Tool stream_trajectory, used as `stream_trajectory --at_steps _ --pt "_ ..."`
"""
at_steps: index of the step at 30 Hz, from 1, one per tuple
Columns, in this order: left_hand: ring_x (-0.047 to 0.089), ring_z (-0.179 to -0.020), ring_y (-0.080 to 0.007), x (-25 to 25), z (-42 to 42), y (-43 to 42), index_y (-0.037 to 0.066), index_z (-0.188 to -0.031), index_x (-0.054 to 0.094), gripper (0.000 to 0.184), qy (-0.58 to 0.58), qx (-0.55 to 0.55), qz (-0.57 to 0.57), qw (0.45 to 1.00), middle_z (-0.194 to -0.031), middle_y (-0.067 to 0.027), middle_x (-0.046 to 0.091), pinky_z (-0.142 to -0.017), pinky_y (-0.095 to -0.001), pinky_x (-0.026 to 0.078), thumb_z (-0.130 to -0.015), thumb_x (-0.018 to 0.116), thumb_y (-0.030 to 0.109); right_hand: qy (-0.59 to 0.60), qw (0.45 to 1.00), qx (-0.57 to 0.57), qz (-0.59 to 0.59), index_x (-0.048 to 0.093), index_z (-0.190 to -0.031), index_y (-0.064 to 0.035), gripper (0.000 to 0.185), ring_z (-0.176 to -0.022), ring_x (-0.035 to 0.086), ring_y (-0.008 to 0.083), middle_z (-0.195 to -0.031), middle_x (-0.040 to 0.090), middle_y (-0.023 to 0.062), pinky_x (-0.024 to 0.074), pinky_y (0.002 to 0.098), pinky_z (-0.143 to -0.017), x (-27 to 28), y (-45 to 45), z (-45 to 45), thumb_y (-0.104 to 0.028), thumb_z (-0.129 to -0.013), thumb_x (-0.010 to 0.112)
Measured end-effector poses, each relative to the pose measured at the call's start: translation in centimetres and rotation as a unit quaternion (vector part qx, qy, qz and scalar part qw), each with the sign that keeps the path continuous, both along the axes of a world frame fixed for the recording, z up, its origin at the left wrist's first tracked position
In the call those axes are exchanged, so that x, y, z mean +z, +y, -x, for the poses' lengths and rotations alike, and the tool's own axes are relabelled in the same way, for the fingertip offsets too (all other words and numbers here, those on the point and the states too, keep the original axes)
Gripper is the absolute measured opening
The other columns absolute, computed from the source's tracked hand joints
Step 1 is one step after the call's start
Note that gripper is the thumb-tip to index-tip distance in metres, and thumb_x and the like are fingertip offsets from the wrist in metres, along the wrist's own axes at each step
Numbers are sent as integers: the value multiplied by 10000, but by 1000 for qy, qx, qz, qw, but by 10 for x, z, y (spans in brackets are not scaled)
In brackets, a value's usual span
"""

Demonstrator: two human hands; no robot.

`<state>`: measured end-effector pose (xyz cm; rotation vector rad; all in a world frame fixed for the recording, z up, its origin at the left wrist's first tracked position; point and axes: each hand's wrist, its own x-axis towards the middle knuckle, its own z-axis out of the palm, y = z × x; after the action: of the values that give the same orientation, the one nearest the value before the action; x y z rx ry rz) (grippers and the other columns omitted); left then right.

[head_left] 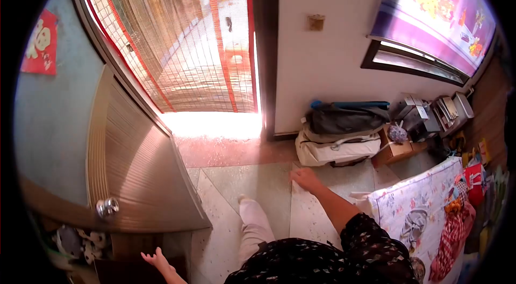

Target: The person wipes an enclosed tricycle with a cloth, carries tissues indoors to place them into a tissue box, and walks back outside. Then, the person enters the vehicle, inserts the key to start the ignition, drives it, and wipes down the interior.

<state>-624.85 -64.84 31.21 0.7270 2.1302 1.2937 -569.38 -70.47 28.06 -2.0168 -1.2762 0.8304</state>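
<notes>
At the bottom left, my left hand [156, 260] has its fingers apart and holds nothing, in front of a dark brown surface below the open door [145, 160]. My right hand [305, 178] hangs over the tiled floor [269, 182] with its fingers curled in; nothing shows in it. It is nearest to a white bag [333, 147], a little apart from it. A dark grey bag [344, 119] lies on the white one against the wall. The door's round metal knob [107, 207] is up and to the left of my left hand.
A mesh curtain [177, 42] hangs in the bright doorway ahead. Boxes [414, 117] stand by the right wall below a window with a purple blind [430, 10]. At the right, a bed with a floral cover [398, 200] holds clothes. Stuffed toys [91, 243] sit at the lower left.
</notes>
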Motion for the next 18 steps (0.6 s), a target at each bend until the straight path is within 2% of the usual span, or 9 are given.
stream_trajectory --at_steps 2,4,5,6,7,11,14,17,18 --pt "231 -1234 -292 -12 -8 29 113 -1338 92 741 2 19 -19 1000 -1366 -195 117 -946 -393 274 -737 525 94 1 1000 1 -28 611 -751 -51 231 -693 587 184 -749 611 110 450 302 -632 17 76 2 -239 -752 478" --pt "284 -1203 -281 -27 -16 50 76 -1322 105 714 -11 31 -23 999 -1355 -180 150 -930 -357 305 -728 499 30 118 984 -111 -76 567 -910 -20 225 -697 576 138 -771 616 84 458 259 -635 19 154 0 -137 -731 498" --pt "250 -1215 -277 -34 -18 55 72 -1320 89 731 -47 -4 -49 998 -1353 -174 131 -956 -359 271 -716 499 22 78 989 -100 -71 515 -1000 1 291 -697 579 155 -780 621 79 466 266 -643 11 194 -12 -97 -725 509" --pt "443 -1028 -249 -63 -16 63 44 -1264 233 590 37 34 -55 997 -1204 -161 362 -821 -333 402 -735 495 45 14 990 -107 -93 522 -1003 -15 287 -690 575 156 -785 613 76 464 272 -635 9 232 -20 -106 -731 514" --pt "368 -1153 -328 16 -66 68 -89 -1246 188 695 55 -42 35 997 -1247 -262 345 -979 -395 290 -692 576 74 3 986 -113 -124 520 -1019 -25 296 -689 572 162 -795 608 80 462 275 -643 16 267 -28 -99 -733 511" --pt "401 -1098 -313 10 -95 132 -63 -1247 186 703 -1 23 70 997 -1204 -230 383 -921 -388 332 -679 585 46 -2 959 -176 -224 503 -1071 -40 330 -725 564 185 -911 569 101 459 279 -641 67 389 -44 -71 -743 494" --pt "412 -1059 -298 -1 -111 186 -53 -1236 207 669 -10 20 87 996 -1172 -214 396 -885 -375 343 -687 574 50 136 941 -165 -264 399 -1195 -67 470 -800 550 175 -1041 510 128 460 282 -661 66 468 -74 -53 -735 492" --pt "423 -1020 -282 -16 -127 242 -43 -1225 228 635 -20 16 99 995 -1141 -199 408 -850 -361 353 -695 564 53 143 929 -214 -267 350 -1238 -85 533 -771 545 185 -1110 451 149 461 292 -665 104 530 -79 -70 -728 504" --pt "427 -1007 -277 -21 -134 262 -40 -1221 235 624 -24 13 104 994 -1130 -194 412 -838 -357 357 -698 561 54 46 930 -209 -300 322 -1260 -101 571 -764 545 195 -1141 426 167 459 297 -659 104 557 -90 -75 -721 508"
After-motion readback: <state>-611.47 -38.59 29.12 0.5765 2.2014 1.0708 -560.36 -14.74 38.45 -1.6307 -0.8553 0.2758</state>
